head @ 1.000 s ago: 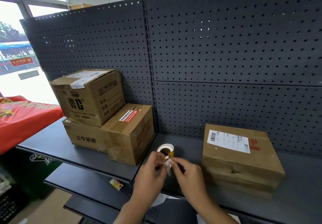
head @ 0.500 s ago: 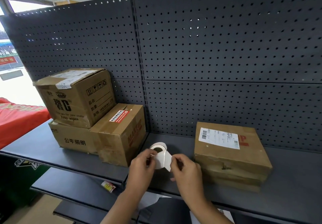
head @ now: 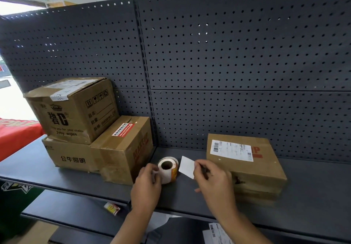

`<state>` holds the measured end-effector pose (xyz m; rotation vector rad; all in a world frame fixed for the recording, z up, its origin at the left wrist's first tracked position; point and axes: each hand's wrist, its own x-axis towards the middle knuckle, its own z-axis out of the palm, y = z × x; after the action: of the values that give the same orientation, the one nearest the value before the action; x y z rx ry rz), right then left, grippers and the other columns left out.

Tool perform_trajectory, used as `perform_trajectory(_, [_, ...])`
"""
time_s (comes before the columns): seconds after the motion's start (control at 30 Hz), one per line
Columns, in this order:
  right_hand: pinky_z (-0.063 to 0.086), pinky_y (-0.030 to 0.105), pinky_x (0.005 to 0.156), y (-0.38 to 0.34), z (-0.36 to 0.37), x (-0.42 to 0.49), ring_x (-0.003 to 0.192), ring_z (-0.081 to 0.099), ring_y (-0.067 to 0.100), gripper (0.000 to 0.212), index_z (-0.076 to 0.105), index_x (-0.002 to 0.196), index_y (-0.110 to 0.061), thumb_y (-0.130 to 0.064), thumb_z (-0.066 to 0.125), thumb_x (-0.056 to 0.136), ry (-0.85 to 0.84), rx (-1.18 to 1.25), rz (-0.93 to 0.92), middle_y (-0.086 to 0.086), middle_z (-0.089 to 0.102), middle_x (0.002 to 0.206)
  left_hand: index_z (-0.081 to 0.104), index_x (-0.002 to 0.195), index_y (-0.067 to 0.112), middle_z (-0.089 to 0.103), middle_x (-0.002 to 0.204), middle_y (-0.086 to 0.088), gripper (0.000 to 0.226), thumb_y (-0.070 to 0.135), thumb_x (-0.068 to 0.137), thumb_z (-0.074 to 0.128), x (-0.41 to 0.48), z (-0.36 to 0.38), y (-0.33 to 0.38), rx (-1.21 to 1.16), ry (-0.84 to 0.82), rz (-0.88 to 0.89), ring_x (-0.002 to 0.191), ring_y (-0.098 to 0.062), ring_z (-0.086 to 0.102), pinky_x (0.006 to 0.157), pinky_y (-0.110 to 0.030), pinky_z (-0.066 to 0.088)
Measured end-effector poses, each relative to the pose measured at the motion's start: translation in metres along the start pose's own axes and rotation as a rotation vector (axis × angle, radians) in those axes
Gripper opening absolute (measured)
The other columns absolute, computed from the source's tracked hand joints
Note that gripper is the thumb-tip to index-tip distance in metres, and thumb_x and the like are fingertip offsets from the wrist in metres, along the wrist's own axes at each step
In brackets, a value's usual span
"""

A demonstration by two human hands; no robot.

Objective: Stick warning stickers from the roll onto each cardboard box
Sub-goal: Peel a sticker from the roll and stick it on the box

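Over the dark grey metal shelf (head: 313,196), left hand (head: 146,184) is gripping the white sticker roll (head: 168,169) — right hand (head: 212,179) is pinching a white rectangular sticker (head: 187,166) just beside the flat brown cardboard box (head: 247,169).

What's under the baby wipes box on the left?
A lower cardboard box with Chinese print carries the baby wipes box. Its top is covered, so any sticker there is hidden. Overlap onto the stickered box beside is unclear.

Matt dark-grey metal across the shelf (head: 313,196), the same dull finish on the perforated back panel (head: 247,53). The right-hand box (head: 262,175) shows rough, scuffed brown cardboard. The roll (head: 168,176) is smooth white paper, the sticker (head: 187,166) likewise.
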<state>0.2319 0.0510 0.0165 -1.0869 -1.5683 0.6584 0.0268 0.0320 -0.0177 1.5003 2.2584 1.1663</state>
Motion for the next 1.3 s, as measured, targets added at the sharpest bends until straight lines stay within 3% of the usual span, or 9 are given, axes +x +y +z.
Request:
perform_trajectory(0.1, [0.061, 0.032, 0.046, -0.005, -0.007, 0.003, 0.067, 0.070, 0.016, 0.011, 0.076, 0.099, -0.023, -0.013, 0.070, 0.096, 0.014, 0.016, -0.068, -0.008, 0.070, 0.077, 0.060, 0.100, 0.034, 0.050, 0.134, 0.011, 0.016, 0.021, 0.095, 0.068, -0.016, -0.006, 0.026, 0.002, 0.093, 0.109, 0.122, -0.012, 0.052, 0.082, -0.031, 0.048])
perform_trajectory(0.27, [0.057, 0.026, 0.061, -0.013, -0.023, 0.012, 0.074, 0.066, 0.006, 0.012, 0.072, 0.091, -0.016, -0.004, 0.074, 0.090, 0.093, -0.133, -0.289, -0.011, 0.066, 0.082, 0.063, 0.092, 0.028, 0.066, 0.090, 0.009, 0.018, 0.011, 0.098, 0.062, -0.041, -0.014, 0.093, -0.480, 0.016, 0.093, 0.080, -0.009, 0.063, 0.068, -0.019, 0.050])
perform_trajectory(0.43, [0.054, 0.027, 0.062, -0.018, -0.039, 0.012, 0.077, 0.063, 0.008, 0.007, 0.067, 0.087, -0.013, -0.009, 0.069, 0.093, 0.149, -0.286, -0.476, -0.006, 0.065, 0.088, 0.070, 0.102, 0.004, 0.077, 0.096, -0.009, 0.020, 0.022, 0.103, 0.062, -0.054, -0.011, 0.142, -0.946, -0.281, -0.093, 0.094, -0.024, 0.074, 0.080, -0.031, 0.062])
perform_trajectory(0.6, [0.056, 0.028, 0.068, -0.020, -0.057, -0.002, 0.096, 0.063, 0.015, 0.014, 0.074, 0.100, -0.015, -0.023, 0.065, 0.092, 0.096, -0.474, -0.579, -0.006, 0.068, 0.107, 0.068, 0.099, 0.001, 0.072, 0.091, -0.012, 0.024, 0.025, 0.097, 0.070, -0.057, -0.004, 0.152, -1.060, -0.318, -0.208, 0.087, -0.021, 0.068, 0.085, -0.037, 0.057])
perform_trajectory(0.77, [0.052, 0.023, 0.080, -0.024, -0.090, -0.002, 0.100, 0.062, 0.011, 0.009, 0.071, 0.101, -0.022, -0.028, 0.067, 0.096, 0.018, -0.222, -0.381, -0.013, 0.064, 0.105, 0.065, 0.093, 0.008, 0.072, 0.100, -0.020, 0.011, 0.017, 0.099, 0.065, -0.060, -0.004, 0.157, -1.061, -0.317, -0.182, 0.093, -0.026, 0.068, 0.093, -0.045, 0.055])
perform_trajectory(0.87, [0.059, 0.033, 0.078, -0.025, -0.109, 0.009, 0.091, 0.068, 0.012, 0.004, 0.073, 0.097, -0.023, -0.020, 0.070, 0.098, 0.025, 0.118, -0.013, -0.009, 0.070, 0.096, 0.066, 0.097, 0.006, 0.076, 0.106, -0.016, 0.013, 0.019, 0.099, 0.065, -0.062, -0.003, 0.164, -1.057, -0.359, -0.147, 0.092, -0.025, 0.071, 0.095, -0.047, 0.055])
perform_trajectory(0.97, [0.054, 0.041, 0.069, -0.027, -0.128, 0.022, 0.081, 0.065, 0.023, 0.018, 0.077, 0.093, -0.016, -0.032, 0.069, 0.093, -0.063, 0.434, 0.264, 0.006, 0.075, 0.092, 0.064, 0.098, -0.001, 0.076, 0.103, -0.011, 0.018, 0.017, 0.098, 0.066, -0.064, 0.002, 0.174, -1.029, -0.382, -0.091, 0.092, -0.019, 0.070, 0.091, -0.037, 0.056])
perform_trajectory(1.13, [0.051, 0.033, 0.069, -0.024, -0.154, 0.026, 0.084, 0.063, 0.022, 0.023, 0.075, 0.096, -0.005, -0.028, 0.072, 0.089, -0.193, 0.570, 0.293, 0.012, 0.075, 0.097, 0.065, 0.088, 0.009, 0.069, 0.087, -0.001, 0.016, 0.021, 0.096, 0.070, -0.063, 0.012, 0.185, -0.910, -0.473, 0.049, 0.083, -0.012, 0.062, 0.074, -0.022, 0.051])
perform_trajectory(1.3, [0.057, 0.028, 0.067, -0.015, -0.174, 0.026, 0.082, 0.069, 0.021, 0.022, 0.069, 0.103, -0.006, -0.010, 0.080, 0.085, -0.109, 0.502, 0.251, 0.014, 0.076, 0.097, 0.075, 0.096, 0.010, 0.068, 0.102, -0.022, 0.025, 0.035, 0.090, 0.073, -0.062, 0.014, 0.196, -0.773, -0.543, 0.153, 0.086, -0.021, 0.064, 0.078, -0.035, 0.054])
